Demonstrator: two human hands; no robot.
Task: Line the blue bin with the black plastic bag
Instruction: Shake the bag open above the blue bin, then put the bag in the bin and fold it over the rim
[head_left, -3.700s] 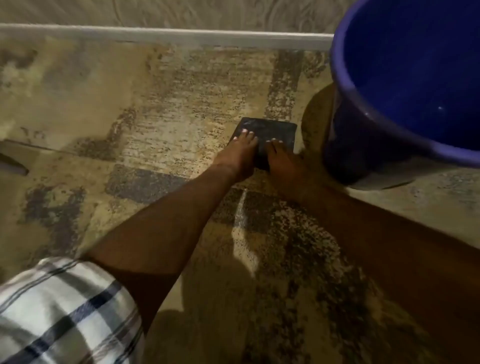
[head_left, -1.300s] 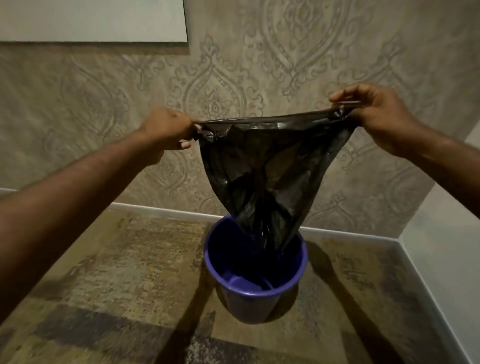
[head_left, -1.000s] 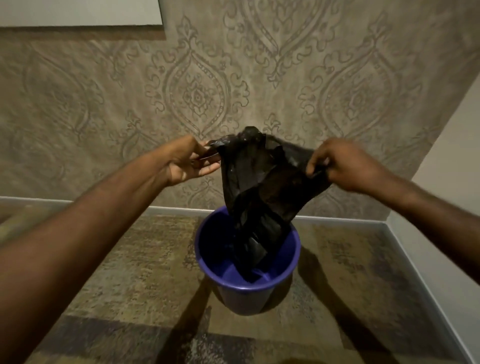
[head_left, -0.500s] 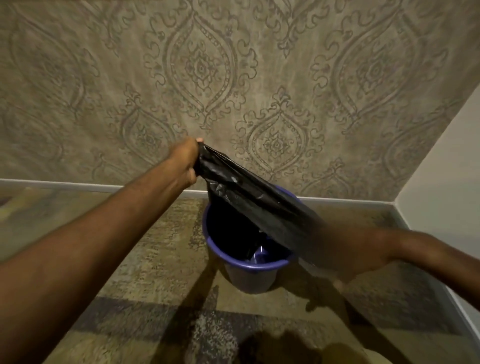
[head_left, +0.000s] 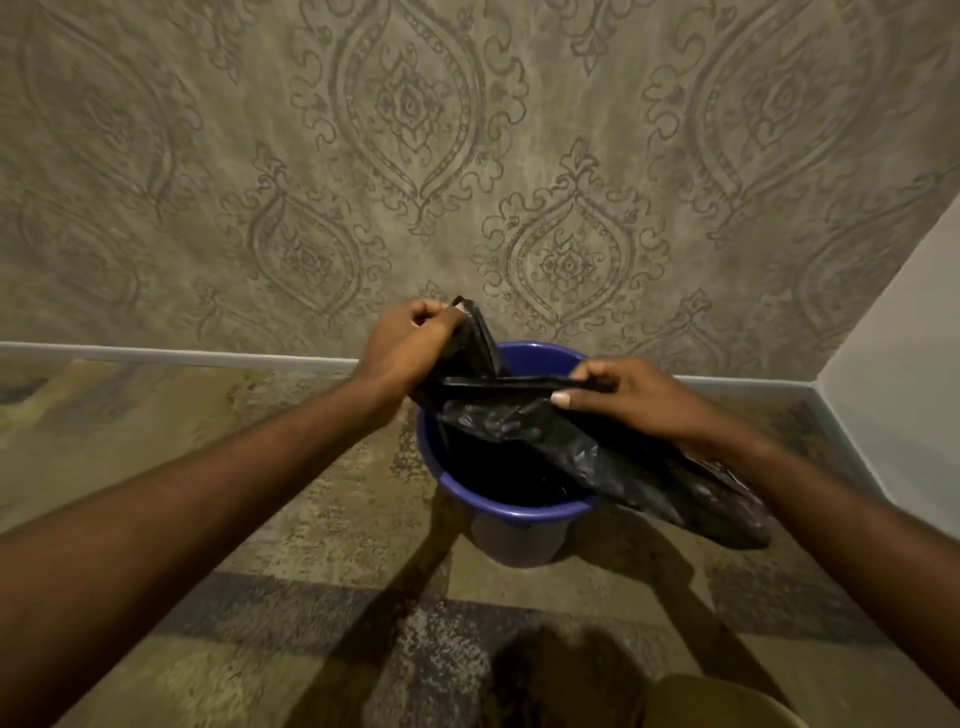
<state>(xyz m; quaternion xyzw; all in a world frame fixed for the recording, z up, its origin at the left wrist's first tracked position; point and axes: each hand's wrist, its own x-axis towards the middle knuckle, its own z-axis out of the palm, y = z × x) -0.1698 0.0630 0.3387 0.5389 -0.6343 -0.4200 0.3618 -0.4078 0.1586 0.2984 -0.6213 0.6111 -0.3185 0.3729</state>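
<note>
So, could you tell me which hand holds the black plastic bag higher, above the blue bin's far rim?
The left hand; the right hand grips the black plastic bag lower.

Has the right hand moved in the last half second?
Yes. The right hand has come up from below and right of the bin to above its rim, gripping the bag.

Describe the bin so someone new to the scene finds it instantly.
Start at the patterned wall and drop to the baseboard where it meets the carpet. The bin stands on the carpet just in front, below both hands. It is the only blue thing in view: a round bucket with a black bag spilling over its right rim.
</note>
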